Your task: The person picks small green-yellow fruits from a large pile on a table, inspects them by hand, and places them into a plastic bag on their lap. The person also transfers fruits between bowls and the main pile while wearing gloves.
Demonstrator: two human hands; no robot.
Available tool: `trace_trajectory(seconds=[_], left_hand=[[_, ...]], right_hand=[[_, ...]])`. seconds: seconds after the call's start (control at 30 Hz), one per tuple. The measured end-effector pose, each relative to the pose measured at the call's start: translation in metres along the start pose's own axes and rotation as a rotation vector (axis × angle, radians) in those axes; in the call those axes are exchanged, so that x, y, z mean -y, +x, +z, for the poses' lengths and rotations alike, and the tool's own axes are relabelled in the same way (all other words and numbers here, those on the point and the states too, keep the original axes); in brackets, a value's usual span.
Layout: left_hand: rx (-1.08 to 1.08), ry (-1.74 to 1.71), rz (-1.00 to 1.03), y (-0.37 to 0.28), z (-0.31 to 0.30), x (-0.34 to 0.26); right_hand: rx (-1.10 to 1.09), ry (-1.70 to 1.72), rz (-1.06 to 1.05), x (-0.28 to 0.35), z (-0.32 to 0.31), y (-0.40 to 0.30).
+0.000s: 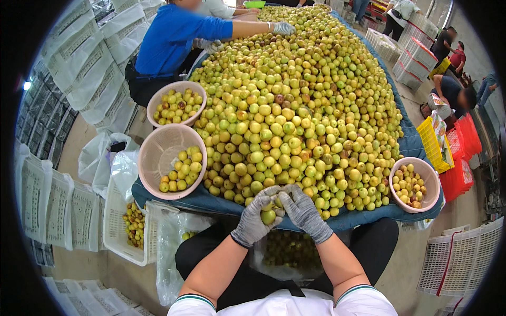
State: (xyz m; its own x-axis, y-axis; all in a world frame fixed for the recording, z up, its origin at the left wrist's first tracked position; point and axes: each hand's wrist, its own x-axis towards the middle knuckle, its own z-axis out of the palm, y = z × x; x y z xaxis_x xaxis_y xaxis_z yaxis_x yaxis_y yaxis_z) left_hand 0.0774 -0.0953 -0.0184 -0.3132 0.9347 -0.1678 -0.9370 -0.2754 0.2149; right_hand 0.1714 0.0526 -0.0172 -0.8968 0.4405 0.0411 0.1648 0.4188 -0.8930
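Observation:
Before me a broad heap of green-yellow fruit, some with brown patches (284,118), covers a table padded with blue cloth (221,203). At its near edge my left hand (257,217), in a grey knitted glove, holds a round green fruit (268,217) in the palm, with more fruit at the fingers. Close against it, my gloved right hand (302,211) has its fingertips bent at the fruit between both hands; whether it grips one is hidden. Left of the hands, a pink plastic basket (152,158) is partly filled with fruit. A smaller pink basket (435,189) with fruit stands at the right corner.
Another pink basket (150,106) of fruit stands farther back left, beside a co-worker in a blue top (174,39) who reaches over the heap. A white crate (150,241) with fruit sits low at left. Under the table edge lies a plastic-lined container (257,256) of fruit.

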Motion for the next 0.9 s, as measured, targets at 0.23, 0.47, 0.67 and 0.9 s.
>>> trace_trajectory(seconds=[0.23,0.47,0.67,0.9], left_hand=[[-0.147,-0.091,0.070,-0.007,-0.001,-0.008],[-0.216,-0.018,0.120,0.000,0.011,-0.014],[-0.296,0.027,0.134,-0.004,0.006,-0.016],[-0.345,0.110,0.109,-0.001,0.009,-0.011]], right_hand=[[-0.096,-0.058,-0.140,0.016,-0.015,0.040],[-0.157,-0.649,-0.317,0.027,0.017,0.165],[0.128,-0.786,-0.011,0.052,0.017,0.149],[0.140,-0.189,-0.090,0.010,-0.021,0.089]])
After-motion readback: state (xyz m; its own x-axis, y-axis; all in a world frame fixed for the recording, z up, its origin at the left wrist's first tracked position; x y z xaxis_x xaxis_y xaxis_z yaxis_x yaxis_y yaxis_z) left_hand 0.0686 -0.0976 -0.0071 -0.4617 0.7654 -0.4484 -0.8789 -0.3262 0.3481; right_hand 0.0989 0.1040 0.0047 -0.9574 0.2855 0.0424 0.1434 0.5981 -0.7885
